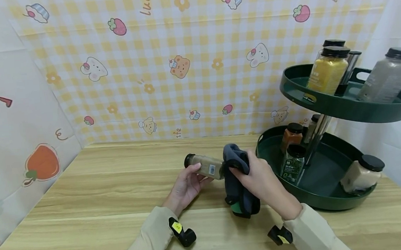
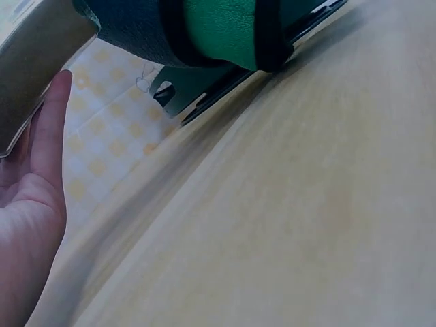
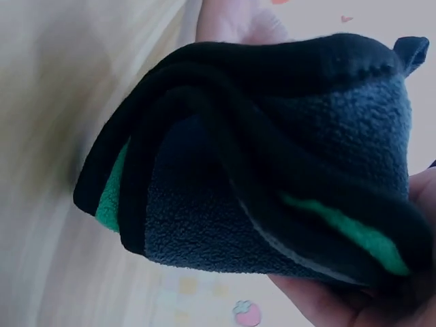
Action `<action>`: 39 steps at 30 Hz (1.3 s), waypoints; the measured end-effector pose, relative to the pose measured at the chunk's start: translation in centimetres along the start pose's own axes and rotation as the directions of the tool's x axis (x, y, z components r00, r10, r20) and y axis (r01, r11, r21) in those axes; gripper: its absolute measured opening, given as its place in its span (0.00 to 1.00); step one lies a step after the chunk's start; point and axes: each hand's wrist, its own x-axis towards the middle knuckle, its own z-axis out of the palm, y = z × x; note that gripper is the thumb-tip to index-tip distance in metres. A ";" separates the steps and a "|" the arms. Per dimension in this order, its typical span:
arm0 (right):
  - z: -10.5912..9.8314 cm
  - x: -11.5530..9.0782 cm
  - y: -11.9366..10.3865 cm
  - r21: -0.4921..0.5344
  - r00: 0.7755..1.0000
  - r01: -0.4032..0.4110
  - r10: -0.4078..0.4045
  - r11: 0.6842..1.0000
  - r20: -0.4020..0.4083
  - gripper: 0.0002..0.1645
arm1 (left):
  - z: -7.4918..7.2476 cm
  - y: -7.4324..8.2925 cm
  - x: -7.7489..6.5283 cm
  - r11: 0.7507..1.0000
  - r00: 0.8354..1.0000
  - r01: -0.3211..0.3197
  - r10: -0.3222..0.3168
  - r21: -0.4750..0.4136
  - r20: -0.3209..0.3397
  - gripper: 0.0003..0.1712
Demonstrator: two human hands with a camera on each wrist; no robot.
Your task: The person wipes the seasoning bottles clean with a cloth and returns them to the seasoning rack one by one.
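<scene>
In the head view my left hand [image 1: 185, 187] holds a clear spice jar [image 1: 205, 166] with a black lid, a tan powder inside and a barcode label. The jar lies nearly sideways above the table, lid to the left. My right hand [image 1: 265, 178] grips a folded dark grey cloth [image 1: 236, 191] with black edging and a green side, against the jar's base end, which it partly hides. In the right wrist view the cloth [image 3: 197, 204] covers most of the hand. The left wrist view shows part of the jar [image 2: 37, 61] above the left fingers.
A two-tier dark green rack [image 1: 328, 207] stands at the right, close to my right hand. Its lower tray holds several jars, one a tilted pale jar [image 1: 360, 175]. A yellow jar [image 1: 327, 72] and a grey jar [image 1: 387, 77] are on the upper tray. A patterned cloth backdrop [image 1: 198, 93] hangs behind the wooden table [image 1: 97, 211].
</scene>
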 end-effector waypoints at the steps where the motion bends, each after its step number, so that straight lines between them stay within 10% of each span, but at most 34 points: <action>1: -0.1 -0.2 -0.3 0.007 1.000 0.009 -0.009 1.000 0.001 0.24 | 0.0 0.0 0.0 1.000 1.000 -0.002 0.002 -0.004 0.000 0.16; 39: -0.2 -1.1 -1.7 -0.001 0.999 0.037 -0.037 0.999 -0.018 0.24 | 0.0 0.0 0.1 0.999 1.000 -0.009 0.009 -0.035 0.005 0.13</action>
